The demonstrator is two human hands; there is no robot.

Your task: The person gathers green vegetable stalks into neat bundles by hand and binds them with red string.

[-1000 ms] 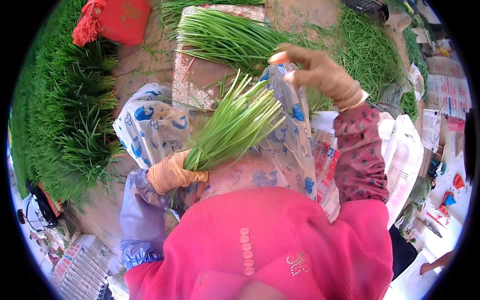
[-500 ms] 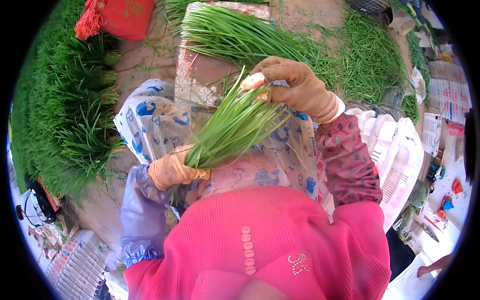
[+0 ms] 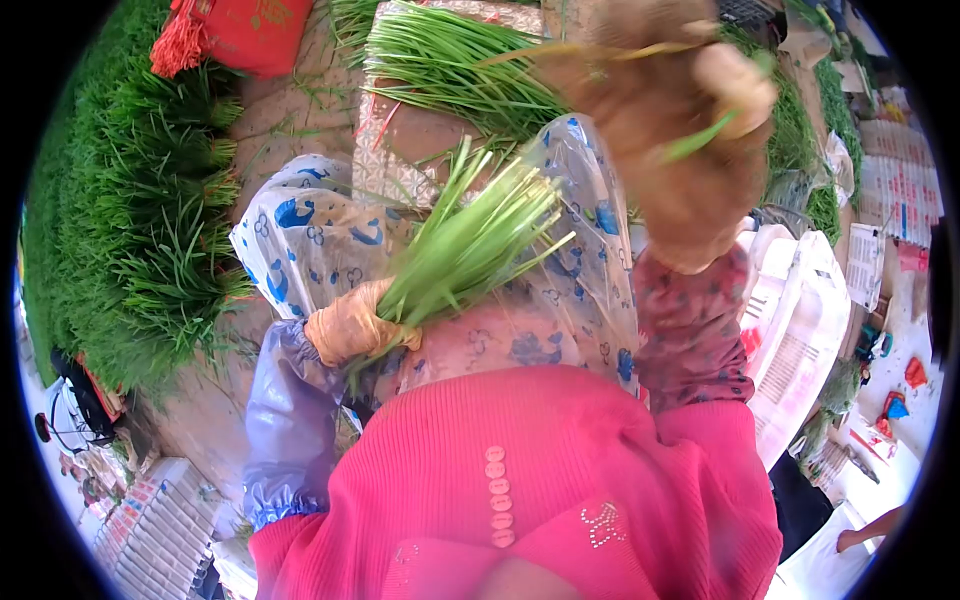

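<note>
My left hand, in a tan glove, is closed around a bunch of garlic chives over my lap. The bunch slants up to the right, pale cut ends at the top and leaves trailing below the fist. My right hand, in a brown glove with a bare thumb tip, is raised to the upper right and smeared by motion. A green blade and a yellowish blade stick out from it, seemingly pinched. Behind it, a loose heap of chives lies on a patterned board.
Tied chive bundles stand in rows along the left. A red bag with red ties lies at the back. Clear printed plastic covers my knees. At the right stands a white plastic chair or crate; scattered trimmings lie beyond.
My right hand has left the top of the bunch and swung up and right, carrying a few blades. The left hand still grips the bunch, nearly in place.
</note>
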